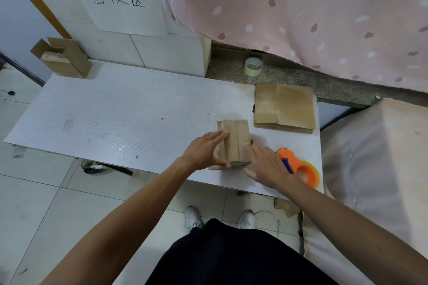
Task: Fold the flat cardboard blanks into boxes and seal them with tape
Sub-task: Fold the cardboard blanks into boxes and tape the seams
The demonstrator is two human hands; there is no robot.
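A small brown cardboard box (236, 141) stands on the white table (115, 118) near its front edge, its top flaps folded shut. My left hand (203, 150) grips the box's left side, fingers on the top flap and thumb along the near bottom edge. My right hand (266, 166) lies with spread fingers against the box's right side. An orange tape dispenser (301, 169) rests on the table just right of my right hand. A stack of flat cardboard blanks (284, 106) lies behind it.
A loose roll of clear tape (253, 66) sits on the stone ledge behind the table. An open folded box (62, 58) stands at the table's far left corner. A pink curtain hangs at the back right. A padded surface lies right of the table.
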